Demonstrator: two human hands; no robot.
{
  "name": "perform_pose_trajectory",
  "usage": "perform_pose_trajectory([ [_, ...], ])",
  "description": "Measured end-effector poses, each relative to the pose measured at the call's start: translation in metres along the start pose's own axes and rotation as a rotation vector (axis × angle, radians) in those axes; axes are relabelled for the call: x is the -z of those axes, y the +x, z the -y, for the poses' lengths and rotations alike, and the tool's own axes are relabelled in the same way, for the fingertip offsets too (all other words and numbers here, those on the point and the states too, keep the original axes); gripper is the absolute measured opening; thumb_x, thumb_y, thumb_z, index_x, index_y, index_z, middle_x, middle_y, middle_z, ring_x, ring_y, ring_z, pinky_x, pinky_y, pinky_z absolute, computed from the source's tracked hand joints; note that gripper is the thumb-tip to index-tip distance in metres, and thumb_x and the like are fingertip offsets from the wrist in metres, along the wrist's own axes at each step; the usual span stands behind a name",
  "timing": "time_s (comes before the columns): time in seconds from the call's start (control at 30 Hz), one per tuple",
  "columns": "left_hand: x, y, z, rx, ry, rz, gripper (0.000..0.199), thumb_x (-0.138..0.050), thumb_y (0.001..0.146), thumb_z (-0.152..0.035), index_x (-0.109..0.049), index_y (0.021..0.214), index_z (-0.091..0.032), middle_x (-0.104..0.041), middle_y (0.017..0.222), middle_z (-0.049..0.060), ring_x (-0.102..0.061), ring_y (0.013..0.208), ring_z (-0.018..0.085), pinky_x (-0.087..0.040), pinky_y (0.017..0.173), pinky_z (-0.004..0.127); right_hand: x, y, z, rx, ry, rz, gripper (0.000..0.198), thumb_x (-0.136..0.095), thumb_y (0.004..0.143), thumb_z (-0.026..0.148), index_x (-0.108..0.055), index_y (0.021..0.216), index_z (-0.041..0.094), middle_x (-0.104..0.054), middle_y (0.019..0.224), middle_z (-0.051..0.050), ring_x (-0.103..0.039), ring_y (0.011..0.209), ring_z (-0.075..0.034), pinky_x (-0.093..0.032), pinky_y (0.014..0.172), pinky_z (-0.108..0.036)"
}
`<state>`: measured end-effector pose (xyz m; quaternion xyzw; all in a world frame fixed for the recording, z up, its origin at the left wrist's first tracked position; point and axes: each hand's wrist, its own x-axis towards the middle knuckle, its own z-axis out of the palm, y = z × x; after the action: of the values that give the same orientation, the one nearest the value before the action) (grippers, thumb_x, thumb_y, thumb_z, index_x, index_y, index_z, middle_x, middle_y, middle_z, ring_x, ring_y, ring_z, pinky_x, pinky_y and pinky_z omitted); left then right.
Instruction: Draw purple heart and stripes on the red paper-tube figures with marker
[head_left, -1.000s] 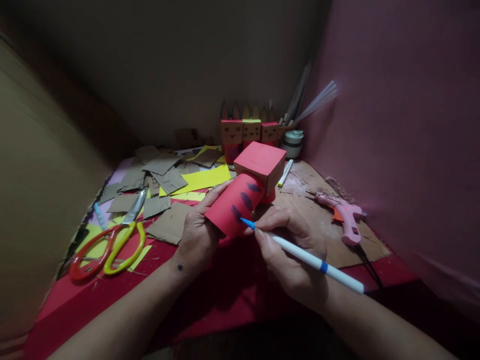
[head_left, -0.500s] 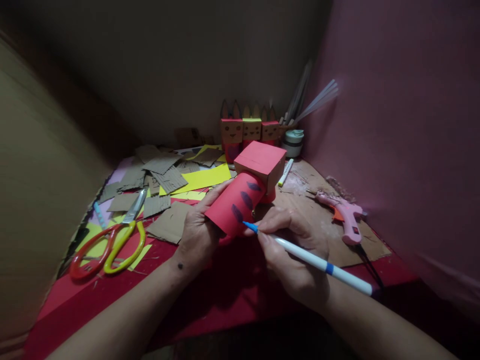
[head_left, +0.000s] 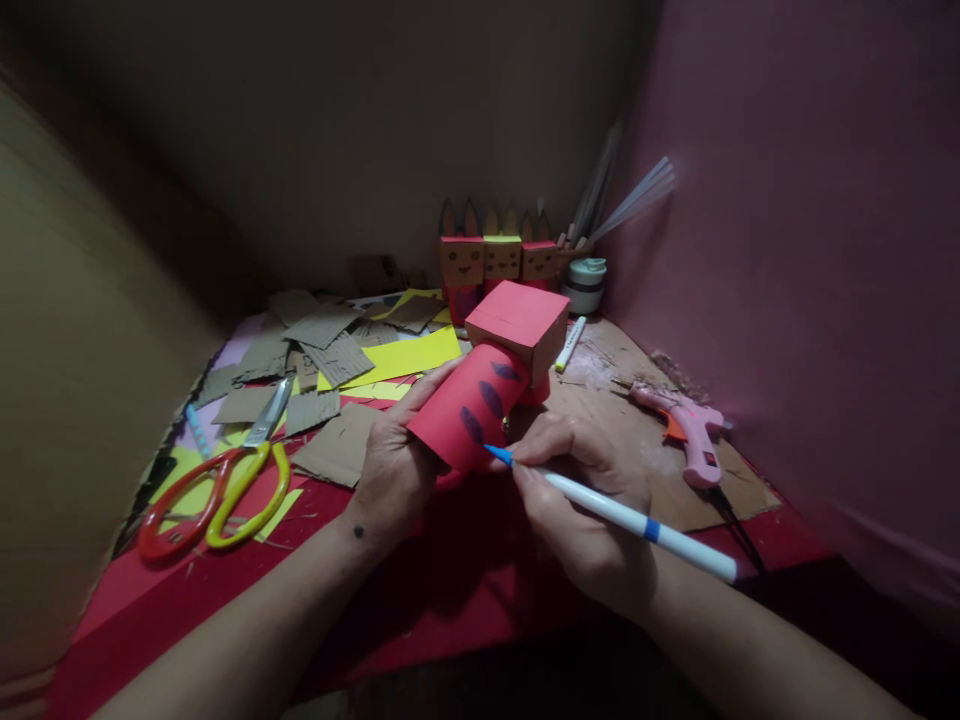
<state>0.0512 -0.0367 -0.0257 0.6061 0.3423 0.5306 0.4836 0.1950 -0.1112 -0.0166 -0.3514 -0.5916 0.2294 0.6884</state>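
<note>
My left hand [head_left: 397,460] is closed around a paper figure [head_left: 442,415], which has a red rolled-paper body and a box head with a red top. The figure leans, its head pointing away to the upper right. Three dark leaf-shaped marks run along the body. Between thumb and fingers, my right hand [head_left: 585,500] grips a white marker [head_left: 611,508] with a blue tip. That tip is at the lowest mark, at the body's near end; whether it touches the paper I cannot tell.
Large scissors [head_left: 247,470] lie left among cardboard scraps [head_left: 334,445] and yellow paper [head_left: 412,355]. Several similar box-headed figures [head_left: 501,262] stand at the back, beside a mint-green lidded container [head_left: 586,285]. A yellow-tipped marker [head_left: 571,345] and pink glue gun [head_left: 694,430] lie right.
The lowest mark on the red body looks slightly fuller and longer toward the tip. My right hand and the marker have shifted a little left.
</note>
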Motion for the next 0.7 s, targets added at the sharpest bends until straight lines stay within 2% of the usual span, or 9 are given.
perform_pose_trajectory([
  [0.13,0.000,0.001,-0.001,0.012,-0.003,0.024,0.043,-0.075,0.084,-0.043,-0.074,0.123,-0.024,-0.078,0.112,0.009,-0.071,0.102,0.033,-0.061,0.086,0.046,0.000,0.000,0.002,0.000,0.048,-0.004,0.022,-0.060,0.083,0.003,-0.059,0.079,0.025,-0.051,0.061,0.005,-0.054,0.057,-0.013,-0.041,0.049,-0.024],
  [0.23,-0.003,0.000,-0.006,0.035,-0.031,0.017,0.045,-0.078,0.083,-0.043,-0.074,0.123,-0.024,-0.079,0.111,0.008,-0.072,0.098,0.032,-0.061,0.085,0.045,-0.001,0.000,0.004,0.018,0.055,0.004,0.021,-0.061,0.084,0.004,-0.060,0.080,0.024,-0.052,0.063,0.005,-0.051,0.054,-0.012,-0.044,0.052,-0.025],
  [0.43,-0.004,0.000,-0.008,-0.005,0.002,0.016,0.041,-0.079,0.083,-0.041,-0.075,0.121,-0.025,-0.078,0.116,0.006,-0.071,0.107,0.030,-0.060,0.092,0.041,-0.002,0.001,0.003,-0.019,0.003,0.010,0.018,-0.062,0.087,0.008,-0.059,0.081,0.024,-0.052,0.061,0.006,-0.045,0.048,-0.010,-0.050,0.055,-0.028],
  [0.53,-0.003,0.000,-0.004,0.013,-0.021,0.005,0.043,-0.079,0.083,-0.040,-0.074,0.123,-0.026,-0.077,0.119,0.005,-0.071,0.107,0.029,-0.061,0.086,0.038,-0.002,0.001,0.003,-0.017,-0.004,0.001,0.018,-0.062,0.085,0.007,-0.059,0.080,0.024,-0.052,0.061,0.006,-0.045,0.048,-0.010,-0.050,0.055,-0.028],
  [0.63,-0.002,-0.001,-0.002,0.020,-0.033,-0.016,0.045,-0.080,0.082,-0.041,-0.074,0.124,-0.026,-0.078,0.112,0.006,-0.072,0.094,0.028,-0.061,0.075,0.037,0.000,0.000,0.003,-0.043,-0.001,-0.012,0.018,-0.063,0.081,0.007,-0.057,0.075,0.023,-0.059,0.065,0.002,-0.052,0.053,-0.012,-0.045,0.049,-0.025],
  [0.7,-0.002,-0.002,-0.003,0.033,-0.027,0.002,0.045,-0.078,0.083,-0.043,-0.074,0.124,-0.026,-0.079,0.105,0.007,-0.072,0.089,0.028,-0.060,0.073,0.039,0.001,-0.001,0.003,-0.069,0.027,-0.023,0.019,-0.063,0.081,0.007,-0.057,0.074,0.023,-0.062,0.068,0.001,-0.050,0.050,-0.011,-0.039,0.044,-0.024],
])
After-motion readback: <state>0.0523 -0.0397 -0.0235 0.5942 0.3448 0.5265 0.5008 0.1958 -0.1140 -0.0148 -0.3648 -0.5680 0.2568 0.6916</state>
